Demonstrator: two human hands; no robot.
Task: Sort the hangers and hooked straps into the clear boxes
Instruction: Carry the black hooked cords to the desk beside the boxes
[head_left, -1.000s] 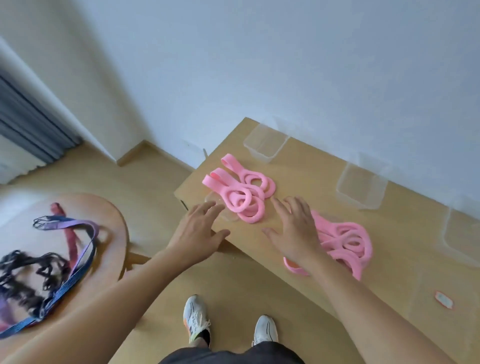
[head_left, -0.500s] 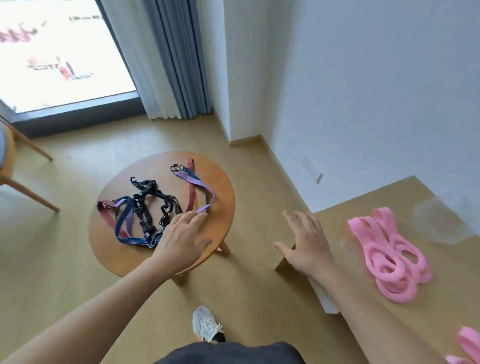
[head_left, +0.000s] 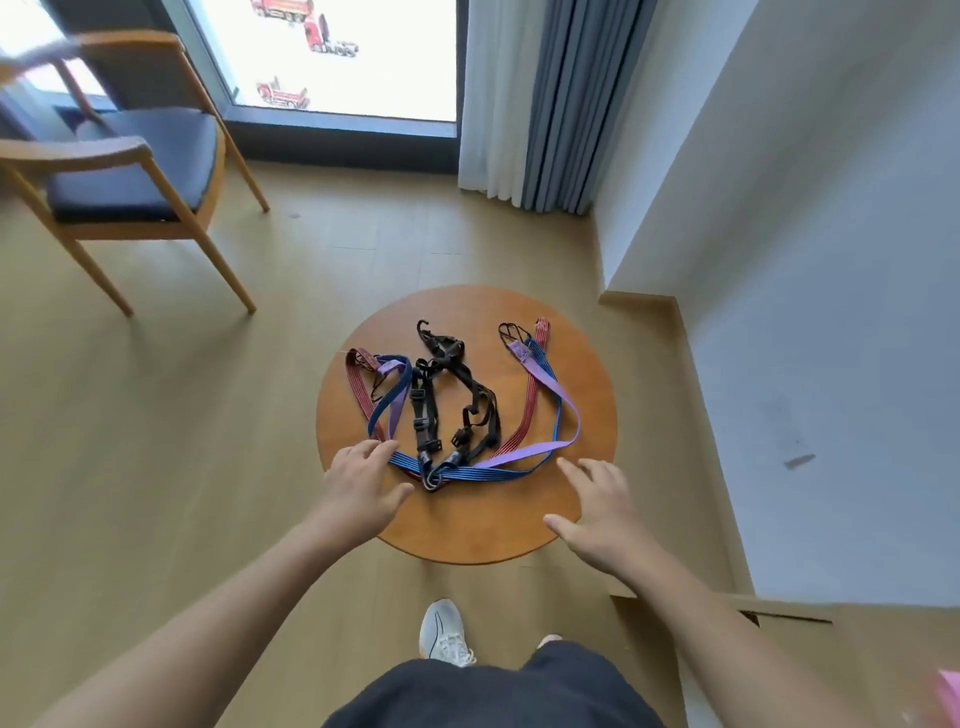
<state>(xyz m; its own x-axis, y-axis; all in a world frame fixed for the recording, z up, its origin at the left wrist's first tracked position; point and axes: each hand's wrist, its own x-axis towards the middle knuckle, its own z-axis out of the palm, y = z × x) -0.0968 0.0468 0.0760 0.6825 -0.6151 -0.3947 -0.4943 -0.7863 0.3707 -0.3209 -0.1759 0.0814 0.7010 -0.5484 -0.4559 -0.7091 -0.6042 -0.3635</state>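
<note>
A tangle of hooked straps lies on a round wooden table (head_left: 467, 525): black straps with buckles (head_left: 454, 395), a blue striped strap (head_left: 483, 473), a purple strap (head_left: 561, 421) and red striped straps (head_left: 527, 410). My left hand (head_left: 361, 483) hovers with spread fingers at the near left of the pile, fingertips at the blue strap. Over the table's near right edge my right hand (head_left: 597, 514) is spread and holds nothing. A sliver of pink hanger (head_left: 951, 688) shows at the far right edge. The clear boxes are out of view.
A wooden chair with a dark blue seat (head_left: 130, 166) stands at the back left. Curtains (head_left: 535, 104) hang beside a window. A white wall (head_left: 831, 312) runs along the right. My shoe (head_left: 444, 631) is on the wooden floor below the table.
The view swung left from the pink hangers on the desk to the round table. Both hands moved from the desk edge to just over the strap pile.
</note>
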